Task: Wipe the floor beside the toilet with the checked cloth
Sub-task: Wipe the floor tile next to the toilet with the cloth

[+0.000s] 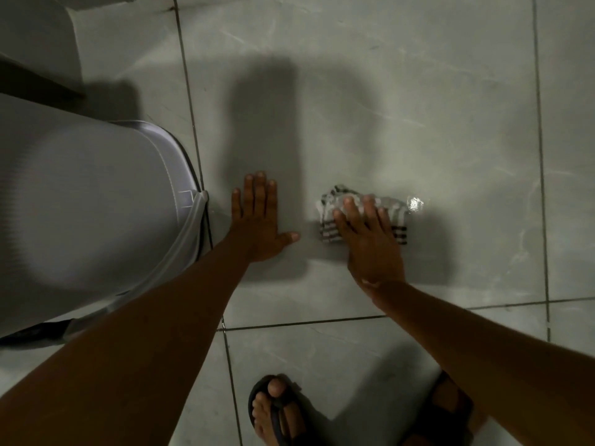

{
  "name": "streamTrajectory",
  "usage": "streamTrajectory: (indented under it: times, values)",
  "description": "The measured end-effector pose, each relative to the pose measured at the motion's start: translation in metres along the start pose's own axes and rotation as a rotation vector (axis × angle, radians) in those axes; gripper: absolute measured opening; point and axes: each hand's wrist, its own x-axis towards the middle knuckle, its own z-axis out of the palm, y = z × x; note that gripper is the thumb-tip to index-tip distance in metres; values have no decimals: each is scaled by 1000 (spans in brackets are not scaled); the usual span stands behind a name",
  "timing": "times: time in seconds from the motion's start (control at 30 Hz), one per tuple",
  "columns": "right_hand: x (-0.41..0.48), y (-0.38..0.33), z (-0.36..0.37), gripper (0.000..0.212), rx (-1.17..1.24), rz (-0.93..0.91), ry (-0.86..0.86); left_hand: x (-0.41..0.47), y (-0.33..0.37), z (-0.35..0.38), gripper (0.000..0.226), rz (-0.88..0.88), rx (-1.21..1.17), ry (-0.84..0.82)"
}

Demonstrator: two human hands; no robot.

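The checked cloth (331,209), grey and white with dark stripes, lies bunched on the grey floor tile (402,101) right of the toilet. My right hand (370,235) presses flat on top of it, fingers spread over the cloth. My left hand (259,218) rests flat on the bare tile, fingers apart, between the cloth and the toilet (87,207), holding nothing. A small wet glint (415,204) shines on the tile just right of the cloth.
The white toilet with its closed lid fills the left side, its base close to a tile seam. My feet in dark sandals (277,410) stand at the bottom edge. Grout lines (544,188) cross the floor; dark shadows fall ahead of my hands.
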Motion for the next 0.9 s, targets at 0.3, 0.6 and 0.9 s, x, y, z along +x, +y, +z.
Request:
streamTrajectory:
  times: [0.3, 0.6, 0.9]
  values:
    - [-74, 33, 25, 88, -89, -221, -79, -1, 1, 0, 115, 3, -2, 2]
    - [5, 61, 1, 61, -101, 263, 71, 2, 1, 2, 115, -14, 16, 11]
    - [-96, 67, 18, 88, -42, -60, -35, 0, 5, -1, 113, -32, 35, 7]
